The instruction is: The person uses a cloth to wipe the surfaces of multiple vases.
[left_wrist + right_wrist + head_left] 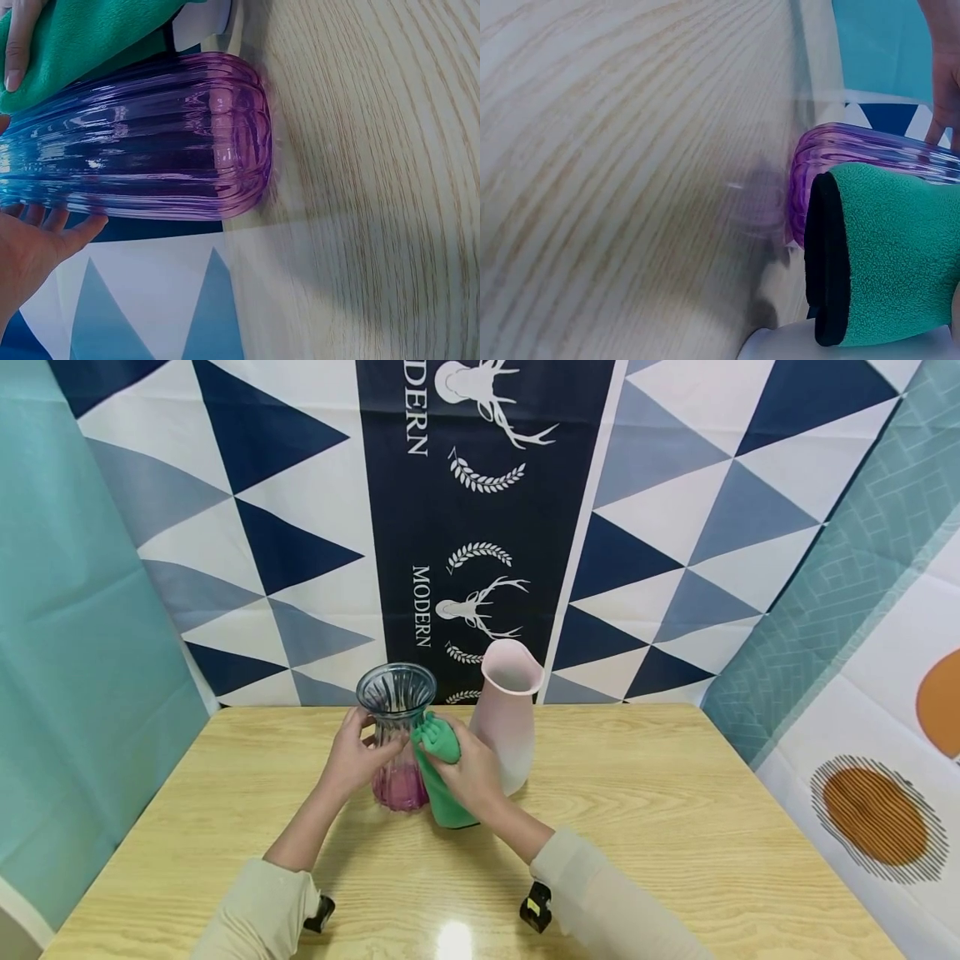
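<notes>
A ribbed glass vase (400,789), blue at its flared rim and fading to pink-purple at the base, is upright near the back of the table. My left hand (358,756) holds it below the rim, thumb in front and fingers round the left side. My right hand (474,768) grips a bunched green cloth (448,806) against the vase's right side. In the right wrist view the cloth (900,255) hangs down with a dark edge, covering part of the glass. The vase's purple base (240,139) shows close to the wood in the left wrist view.
Just behind my right hand stands a tall white-and-pink vase (510,727) with a slanted mouth. The light wooden table (637,810) ends at a patterned cloth backdrop (300,568). A teal curtain (90,610) hangs at the left.
</notes>
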A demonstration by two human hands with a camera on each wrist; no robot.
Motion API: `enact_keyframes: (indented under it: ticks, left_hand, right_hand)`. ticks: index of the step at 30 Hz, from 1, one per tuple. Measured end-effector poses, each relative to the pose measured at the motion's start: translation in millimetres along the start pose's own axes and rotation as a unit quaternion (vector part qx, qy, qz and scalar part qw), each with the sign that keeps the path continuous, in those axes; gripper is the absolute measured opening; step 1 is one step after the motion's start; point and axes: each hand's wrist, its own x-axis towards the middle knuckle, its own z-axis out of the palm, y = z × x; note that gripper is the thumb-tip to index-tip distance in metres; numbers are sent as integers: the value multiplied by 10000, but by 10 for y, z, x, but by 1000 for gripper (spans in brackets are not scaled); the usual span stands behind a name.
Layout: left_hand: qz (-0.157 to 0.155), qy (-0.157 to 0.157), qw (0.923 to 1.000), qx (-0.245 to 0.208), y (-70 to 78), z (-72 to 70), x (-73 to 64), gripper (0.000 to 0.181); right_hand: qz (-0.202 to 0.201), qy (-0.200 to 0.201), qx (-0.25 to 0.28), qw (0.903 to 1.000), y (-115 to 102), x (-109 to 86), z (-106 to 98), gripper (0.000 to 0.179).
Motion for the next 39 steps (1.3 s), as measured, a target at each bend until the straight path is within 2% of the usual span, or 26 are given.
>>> enact_keyframes:
  ticks: [11, 22, 28, 33, 39]
  left_hand:
    - [-7, 12, 10000, 8, 15, 13, -7, 62]
    - [5, 39, 10000, -39, 11, 20, -8, 62]
    - [5, 53, 10000, -41, 20, 28, -9, 63]
    - [-1, 51, 10000, -5, 28, 25, -15, 64]
    - [-43, 20, 10000, -19, 37, 32, -19, 71]
  right_hand:
    - [172, -208, -26, 9996, 45, -83, 8, 48]
    - [477, -484, -373, 9970, 80, -188, 32, 48]
    - [530, -806, -590, 9936, 99, -226, 18, 47]
    - [706, -1238, -994, 9848, 95, -231, -9, 47]
    - [930, -1928, -1559, 9643, 109, -241, -36, 51]
